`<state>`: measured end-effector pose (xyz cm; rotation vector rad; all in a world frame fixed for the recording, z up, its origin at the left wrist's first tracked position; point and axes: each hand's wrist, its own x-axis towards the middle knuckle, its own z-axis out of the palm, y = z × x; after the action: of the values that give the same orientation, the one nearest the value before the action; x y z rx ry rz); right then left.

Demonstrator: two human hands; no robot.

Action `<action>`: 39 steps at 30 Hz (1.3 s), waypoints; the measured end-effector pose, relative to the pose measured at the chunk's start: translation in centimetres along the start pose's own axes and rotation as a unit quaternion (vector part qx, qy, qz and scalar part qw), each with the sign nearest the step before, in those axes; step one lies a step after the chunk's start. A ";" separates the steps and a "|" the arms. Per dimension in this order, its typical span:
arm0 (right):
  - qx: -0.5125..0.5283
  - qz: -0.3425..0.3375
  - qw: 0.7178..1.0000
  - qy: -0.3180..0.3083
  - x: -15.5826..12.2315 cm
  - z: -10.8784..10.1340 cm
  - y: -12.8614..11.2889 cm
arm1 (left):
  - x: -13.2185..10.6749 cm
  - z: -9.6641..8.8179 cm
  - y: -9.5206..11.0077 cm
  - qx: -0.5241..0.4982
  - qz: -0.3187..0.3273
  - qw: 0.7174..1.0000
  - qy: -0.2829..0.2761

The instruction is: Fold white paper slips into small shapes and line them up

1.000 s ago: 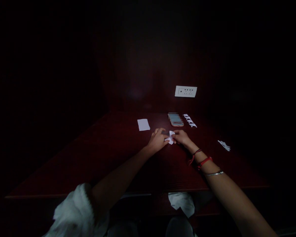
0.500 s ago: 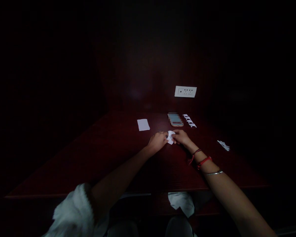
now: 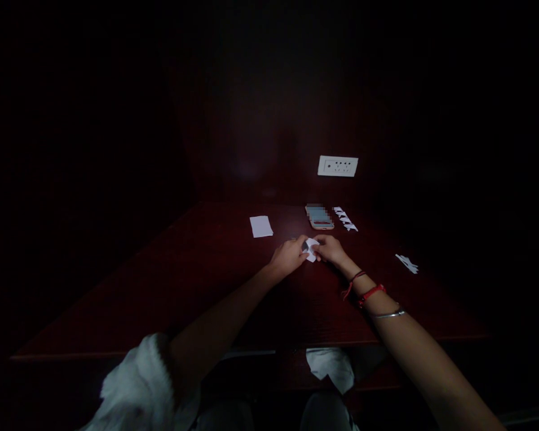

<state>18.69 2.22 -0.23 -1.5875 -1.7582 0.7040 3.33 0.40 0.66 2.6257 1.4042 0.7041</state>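
Note:
A small piece of white paper [image 3: 311,257] is on the dark red table [image 3: 197,287], between my two hands. My left hand [image 3: 288,255] is closed on its left edge, the thumb on the near side. A small dark patch [image 3: 304,246] shows by those fingers; what it is I cannot make out. From the other side my right hand [image 3: 331,249] pinches the paper with bent fingers, partly covering it. Just beyond the hands lies a phone [image 3: 320,216], its screen blurred out.
Left of the phone is a stack of white paper sheets [image 3: 261,227]. A row of folded paper pieces [image 3: 345,219] lies to its right, and thin white paper strips [image 3: 406,263] farther right. A socket panel [image 3: 338,166] is on the back wall. White cloth [image 3: 331,366] shows below the table edge.
My left fingers have shifted slightly on the paper, and more of the dark patch shows beside them. My right hand keeps its pinch almost unmoved. The other things lie as before.

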 end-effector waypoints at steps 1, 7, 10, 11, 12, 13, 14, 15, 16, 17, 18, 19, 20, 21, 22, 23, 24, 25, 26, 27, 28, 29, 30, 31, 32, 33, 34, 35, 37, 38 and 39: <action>-0.004 0.002 1.000 0.001 -0.1 0.0 -0.1 | 0.0 0.0 0.0 -0.003 -0.007 1.000 -0.002; -0.013 -0.004 1.000 0.011 -0.6 -0.2 -0.8 | 0.1 0.2 -0.1 -0.028 -0.041 0.999 0.004; -0.024 -0.028 0.999 0.014 -0.7 -0.2 -0.9 | 0.2 0.2 -0.1 -0.029 -0.040 0.999 0.006; -0.027 -0.034 0.999 0.014 -0.7 -0.2 -0.9 | 0.2 0.2 -0.2 -0.026 -0.036 0.999 0.005; -0.030 -0.037 0.999 0.015 -0.7 -0.2 -0.9 | 0.2 0.1 -0.1 -0.022 -0.032 0.999 0.003; -0.031 -0.041 0.999 0.013 -0.7 -0.2 -0.8 | 0.2 0.1 -0.1 -0.017 -0.028 0.999 0.002; -0.029 -0.045 0.998 0.011 -0.6 -0.2 -0.7 | 0.2 0.0 -0.1 -0.011 -0.026 1.000 0.002; -0.026 -0.048 0.998 0.009 -0.6 -0.1 -0.6 | 0.2 0.0 -0.1 -0.005 -0.025 1.000 0.005; -0.022 -0.048 0.999 0.005 -0.5 -0.1 -0.5 | 0.1 0.0 0.0 0.002 -0.024 1.000 0.007; -0.016 -0.046 0.999 -0.001 -0.5 -0.1 -0.4 | 0.1 -0.1 0.0 0.007 -0.022 1.000 0.008; -0.009 -0.044 0.999 -0.009 -0.4 -0.2 -0.3 | 0.1 -0.1 0.0 0.012 -0.021 1.000 0.009; 0.000 -0.040 0.999 -0.019 -0.4 -0.2 -0.2 | 0.1 -0.1 0.0 0.015 -0.020 1.000 0.008; 0.009 -0.038 0.999 -0.030 -0.4 -0.3 -0.1 | 0.1 -0.2 0.0 0.017 -0.020 1.000 0.005; 0.020 -0.036 0.998 -0.040 -0.3 -0.3 -0.1 | 0.1 -0.3 -0.1 0.019 -0.021 1.000 0.001; 0.031 -0.037 0.998 -0.050 -0.3 -0.4 0.0 | 0.1 -0.3 -0.1 0.020 -0.021 1.000 -0.003; 0.042 -0.038 0.997 -0.057 -0.3 -0.4 0.0 | 0.1 -0.4 -0.1 0.022 -0.020 1.000 -0.006; 0.053 -0.038 0.996 -0.063 -0.3 -0.5 0.0 | 0.1 -0.5 -0.2 0.022 -0.017 1.000 -0.007; 0.063 -0.035 0.995 -0.067 -0.4 -0.5 -0.1 | 0.1 -0.6 -0.2 0.020 -0.011 1.000 -0.008; 0.071 -0.031 0.995 -0.068 -0.4 -0.6 -0.1 | 0.1 -0.7 -0.2 0.016 -0.006 1.000 -0.008; 0.078 -0.027 0.994 -0.069 -0.4 -0.6 -0.2 | 0.0 -0.7 -0.2 0.010 0.000 1.000 -0.007; 0.086 -0.023 0.994 -0.070 -0.5 -0.6 -0.3 | 0.0 -0.8 -0.1 0.003 0.005 1.000 -0.007; 0.096 -0.020 0.993 -0.069 -0.6 -0.6 -0.4 | 0.0 -0.8 -0.1 -0.004 0.009 1.000 -0.008; 0.110 -0.017 0.991 -0.069 -0.6 -0.6 -0.5 | -0.1 -0.8 0.0 -0.011 0.016 1.000 -0.008; 0.127 -0.012 0.989 -0.070 -0.7 -0.6 -0.6 | -0.1 -0.8 0.0 -0.018 0.023 1.000 -0.008; 0.142 -0.005 0.987 -0.071 -0.7 -0.6 -0.7 | -0.1 -0.8 0.0 -0.024 0.030 0.999 -0.007; 0.155 0.003 0.985 -0.072 -0.8 -0.6 -0.9 | -0.1 -0.7 0.1 -0.029 0.037 0.999 -0.006; 0.164 0.010 0.984 -0.072 -0.8 -0.5 -1.0 | -0.1 -0.7 0.0 -0.032 0.041 0.999 -0.004; 0.168 0.016 0.983 -0.072 -0.9 -0.5 -1.1 | 0.0 -0.6 0.0 -0.034 0.039 0.999 -0.002; 0.165 0.023 0.984 -0.067 -0.9 -0.4 -1.2 | 0.0 -0.4 -0.2 -0.035 0.018 0.999 0.001; 0.157 0.025 0.985 -0.062 -1.0 -0.3 -1.3 | 0.0 -0.3 -0.3 -0.034 -0.002 0.999 0.003; 0.147 0.027 0.987 -0.055 -1.0 -0.3 -1.3 | 0.0 -0.2 -0.4 -0.034 -0.025 0.999 0.005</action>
<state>18.09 1.06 0.82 -1.4213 -1.6058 1.0423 2.92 0.64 0.77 2.5302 1.4176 0.7462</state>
